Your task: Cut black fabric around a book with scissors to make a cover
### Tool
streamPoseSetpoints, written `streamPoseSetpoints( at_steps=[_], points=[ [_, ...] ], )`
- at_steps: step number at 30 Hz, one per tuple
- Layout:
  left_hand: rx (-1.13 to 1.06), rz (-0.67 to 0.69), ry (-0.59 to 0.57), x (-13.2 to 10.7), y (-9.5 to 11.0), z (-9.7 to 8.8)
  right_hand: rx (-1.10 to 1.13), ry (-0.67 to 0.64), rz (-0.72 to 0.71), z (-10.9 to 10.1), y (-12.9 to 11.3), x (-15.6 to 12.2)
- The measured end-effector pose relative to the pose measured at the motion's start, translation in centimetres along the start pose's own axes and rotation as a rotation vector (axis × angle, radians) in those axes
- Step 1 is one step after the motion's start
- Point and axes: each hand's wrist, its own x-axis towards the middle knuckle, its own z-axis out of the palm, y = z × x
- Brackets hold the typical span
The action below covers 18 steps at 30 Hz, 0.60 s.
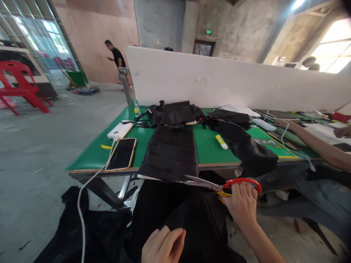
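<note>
My right hand [242, 206] grips red-handled scissors [219, 185], whose blades point left along the near edge of a black fabric panel [170, 153]. That panel lies on the green table [208, 146] and hangs over its front edge towards my lap. My left hand [163, 246] rests low on the black fabric in my lap [197, 223], fingers together and curled over the cloth. Whether the blades are cutting the fabric cannot be made out.
A phone [122, 154] with a white cable and a white power bank [120, 130] lie at the table's left. A glue stick [221, 142], heaped black fabric [175, 113] and a white divider board [233, 80] are beyond. Another person's forearm [318, 146] reaches in from the right. A red chair [19, 84] stands far left.
</note>
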Motion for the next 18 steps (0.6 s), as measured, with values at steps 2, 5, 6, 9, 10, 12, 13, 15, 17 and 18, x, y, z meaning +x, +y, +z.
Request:
streamPoseSetpoints(
  at_steps=[2,5,6,9,10,12,13,15,17,18],
  points=[
    [-0.004,-0.007,-0.004,0.0,0.0,0.0,0.011,0.005,-0.005,0.1,-0.5,0.6],
    [-0.018,-0.019,-0.018,0.1,0.0,0.0,0.026,0.044,-0.029,0.2,-1.0,1.3],
    [-0.019,-0.020,-0.024,0.1,0.0,0.0,0.029,0.054,-0.038,0.2,-1.1,1.5],
    [-0.001,-0.023,-0.025,0.0,-0.1,-0.1,0.035,0.055,-0.055,0.1,-1.4,1.9],
    [0.004,-0.022,-0.017,-0.1,-0.1,-0.1,0.040,0.056,-0.060,0.1,-1.5,2.0],
    [-0.002,-0.025,-0.024,-0.1,-0.1,-0.2,0.051,0.068,-0.071,0.1,-1.6,2.2],
    [-0.011,-0.026,-0.037,-0.1,-0.1,-0.2,0.058,0.076,-0.075,0.1,-1.6,2.2],
    [-0.024,-0.022,-0.064,0.0,-0.2,-0.3,0.074,0.089,-0.080,0.1,-1.7,2.4],
    [-0.025,-0.014,-0.071,0.1,-0.2,-0.4,0.093,0.097,-0.083,0.2,-1.8,2.5],
    [-0.024,-0.011,-0.068,0.1,-0.1,-0.4,0.104,0.100,-0.085,0.2,-1.9,2.6]
  ],
)
